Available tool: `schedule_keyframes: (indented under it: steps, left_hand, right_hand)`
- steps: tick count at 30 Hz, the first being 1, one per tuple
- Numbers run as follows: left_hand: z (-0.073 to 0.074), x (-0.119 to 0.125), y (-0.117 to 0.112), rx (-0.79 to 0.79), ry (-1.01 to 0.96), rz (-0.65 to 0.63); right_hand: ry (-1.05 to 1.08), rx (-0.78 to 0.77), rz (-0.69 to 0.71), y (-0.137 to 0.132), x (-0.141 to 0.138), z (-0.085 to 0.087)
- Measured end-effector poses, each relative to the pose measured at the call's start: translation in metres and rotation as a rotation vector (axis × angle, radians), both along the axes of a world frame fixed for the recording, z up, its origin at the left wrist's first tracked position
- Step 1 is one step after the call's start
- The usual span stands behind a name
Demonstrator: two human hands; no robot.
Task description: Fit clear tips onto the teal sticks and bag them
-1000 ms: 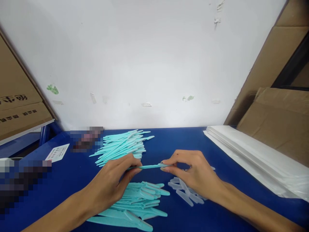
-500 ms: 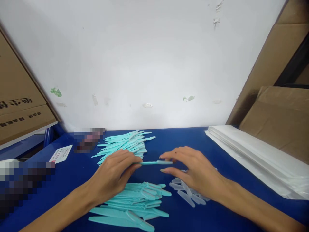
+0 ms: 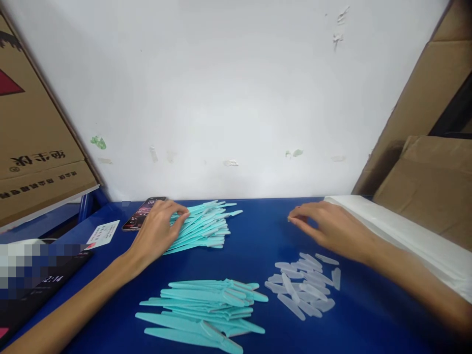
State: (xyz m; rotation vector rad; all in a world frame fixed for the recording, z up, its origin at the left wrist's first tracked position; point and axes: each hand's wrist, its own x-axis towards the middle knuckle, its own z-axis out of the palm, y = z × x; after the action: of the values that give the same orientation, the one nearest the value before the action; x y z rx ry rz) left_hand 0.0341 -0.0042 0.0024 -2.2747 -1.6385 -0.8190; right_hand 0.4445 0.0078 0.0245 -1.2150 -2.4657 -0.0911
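Observation:
My left hand (image 3: 157, 231) lies with its fingers spread on the left end of the far pile of teal plastic handles (image 3: 208, 223), near the wall. My right hand (image 3: 330, 226) hovers low over the blue table (image 3: 258, 246), fingers loosely stretched to the left with nothing in them. A second pile of teal handles (image 3: 210, 305) lies near me, between my arms. Several clear plastic caps (image 3: 302, 285) are scattered just right of it, below my right hand.
A phone (image 3: 142, 214) and a white card (image 3: 103, 233) lie left of the far pile. A dark screen (image 3: 40, 290) sits at the lower left. A stack of white bags (image 3: 405, 236) runs along the right edge. Cardboard boxes stand at left (image 3: 33, 147) and right (image 3: 431, 182).
Both hands held one teal handle above the near pile. My left hand has carried it back to the far pile; my right hand let go and moved right and away.

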Motion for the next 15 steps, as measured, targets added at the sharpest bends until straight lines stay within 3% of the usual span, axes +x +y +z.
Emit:
schedule_keyframes:
  steps: [9, 15]
  left_hand:
    - [-0.006, -0.005, 0.006, -0.119, -0.03, 0.021]
    - [-0.005, -0.004, 0.005, -0.128, -0.012, 0.025]
  right_hand:
    - [-0.131, -0.405, -0.044, 0.006, 0.025, 0.009]
    - [-0.122, -0.597, -0.095, 0.009, 0.043, 0.003]
